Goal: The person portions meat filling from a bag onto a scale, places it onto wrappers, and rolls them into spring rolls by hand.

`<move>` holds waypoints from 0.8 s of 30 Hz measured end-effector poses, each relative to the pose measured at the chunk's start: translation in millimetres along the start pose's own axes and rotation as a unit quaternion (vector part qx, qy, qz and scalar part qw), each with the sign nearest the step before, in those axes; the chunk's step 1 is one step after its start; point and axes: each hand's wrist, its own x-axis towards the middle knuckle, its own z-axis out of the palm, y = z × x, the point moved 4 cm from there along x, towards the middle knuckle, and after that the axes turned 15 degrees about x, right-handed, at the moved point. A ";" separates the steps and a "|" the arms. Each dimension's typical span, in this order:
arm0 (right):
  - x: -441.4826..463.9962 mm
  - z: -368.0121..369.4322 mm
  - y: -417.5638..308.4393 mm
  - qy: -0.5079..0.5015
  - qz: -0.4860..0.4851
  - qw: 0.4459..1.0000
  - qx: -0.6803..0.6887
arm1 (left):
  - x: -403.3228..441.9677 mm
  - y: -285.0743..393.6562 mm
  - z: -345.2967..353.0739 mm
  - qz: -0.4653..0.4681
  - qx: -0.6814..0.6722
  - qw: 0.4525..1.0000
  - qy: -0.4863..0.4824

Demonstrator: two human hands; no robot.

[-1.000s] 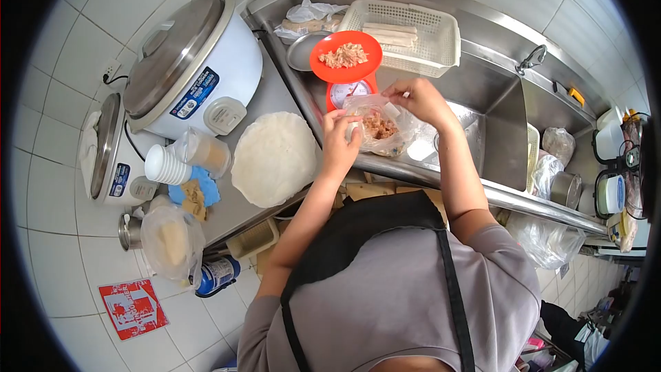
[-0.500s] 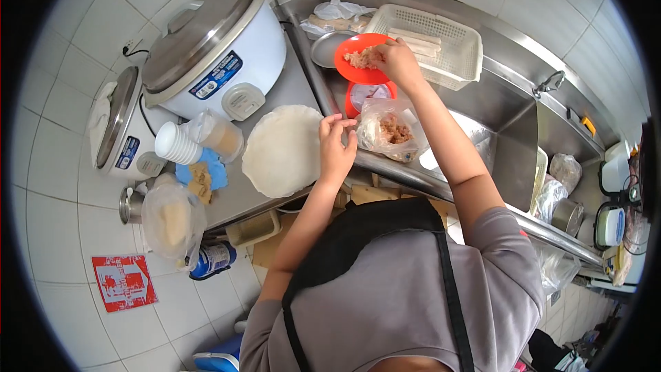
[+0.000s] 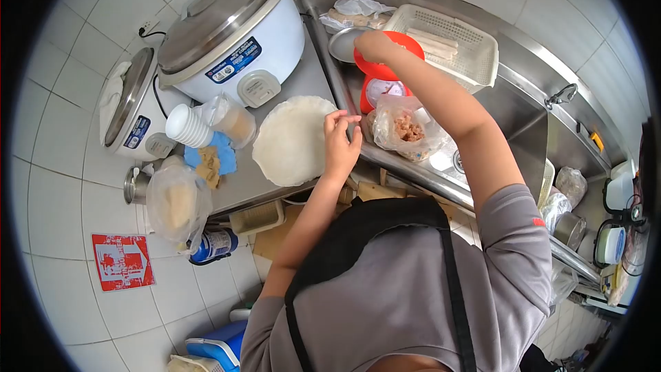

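My right hand [image 3: 375,48] is over the left part of a red scale pan [image 3: 413,47], fingers curled down; what they hold is hidden. Below the pan stands the red kitchen scale [image 3: 383,89] with its white dial. An open clear plastic bag [image 3: 407,131] of pinkish minced filling rests at the sink's front edge. My left hand [image 3: 342,141] holds nothing, its fingers bent but apart, at the right edge of a pale round stack that looks like thin dough sheets [image 3: 289,141]. The stack lies on the steel counter.
Two rice cookers [image 3: 227,41] stand at the left, near stacked white cups [image 3: 187,126] and a blue cloth [image 3: 220,151]. Behind the scale are a round metal plate [image 3: 342,44] and a cream perforated basket [image 3: 475,52] holding pale rolls. A tap [image 3: 563,95] juts over the sink.
My right hand has shifted to the left side of the red pan, covering the minced filling seen there before. My left hand stays beside the pale stack. The view has shifted slightly.
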 end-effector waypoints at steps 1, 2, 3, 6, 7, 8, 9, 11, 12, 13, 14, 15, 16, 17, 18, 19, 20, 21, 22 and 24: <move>0.1 -5.0 1.6 -0.022 0.021 0.999 0.031 | -0.2 -1.2 -1.3 -0.002 -0.001 1.000 0.001; -1.7 -11.3 0.5 -0.018 -0.002 0.999 0.037 | -0.3 -1.8 -2.0 -0.004 -0.002 1.000 0.002; -3.3 -15.6 1.3 -0.015 -0.025 0.999 0.043 | -0.6 -2.2 -2.5 -0.007 -0.004 1.000 0.004; 8.4 -7.0 0.9 -0.121 -0.024 0.991 -0.044 | -0.6 -3.1 -4.1 -0.001 0.007 1.000 0.006; 12.3 1.0 3.0 -0.174 -0.011 0.981 -0.089 | -0.5 -3.1 -4.2 -0.002 0.007 1.000 0.005; 13.6 5.6 2.4 -0.138 -0.027 0.986 -0.090 | 0.2 -2.7 -4.0 -0.002 0.007 1.000 0.003; 9.2 7.3 -1.4 -0.102 -0.041 0.990 -0.091 | 1.4 -1.5 -3.4 -0.001 0.006 1.000 0.002; 2.0 6.8 -4.7 -0.054 -0.053 0.994 -0.079 | 2.9 1.6 -3.5 -0.002 0.003 1.000 -0.001; -3.2 2.8 -8.5 -0.042 -0.050 0.996 -0.065 | 3.4 2.4 -4.0 -0.004 0.002 1.000 -0.001; -6.3 -2.1 -11.5 -0.031 -0.048 0.997 -0.051 | 3.4 2.6 -4.4 -0.001 0.001 1.000 -0.001; -7.0 -5.8 -10.9 -0.040 -0.028 0.998 -0.032 | 3.4 2.3 -4.3 0.001 0.000 1.000 -0.001; -6.5 -8.0 -8.5 -0.049 -0.008 0.999 -0.012 | 3.5 1.7 -3.9 0.004 -0.001 1.000 -0.001; -6.3 -9.2 -5.3 -0.058 0.013 0.998 0.007 | 3.5 0.9 -3.3 0.006 0.000 1.000 0.001; -1.6 -9.8 0.8 -0.025 -0.017 0.999 0.032 | 3.1 0.1 -2.5 0.008 0.000 1.000 0.003; 6.9 -6.1 13.4 0.008 -0.048 0.997 0.057 | 2.2 0.0 -2.0 0.009 0.001 1.000 0.004; 7.1 -9.1 15.2 0.041 -0.078 0.993 0.082 | 1.9 0.7 -1.7 0.008 -0.003 1.000 0.002; 8.5 -8.4 22.6 0.016 -0.047 0.991 0.122 | 2.2 1.6 -1.6 0.006 -0.006 1.000 0.001; 3.8 -17.2 24.2 -0.009 -0.015 0.986 0.163 | 2.0 2.3 -1.5 0.005 -0.010 1.000 -0.001; 0.5 -23.1 27.0 -0.034 0.017 0.978 0.203 | 2.0 2.9 -1.3 0.007 -0.014 1.000 0.000; -5.9 -32.9 31.6 -0.032 0.028 0.955 0.294 | 2.2 3.8 -0.2 0.011 -0.023 1.000 0.002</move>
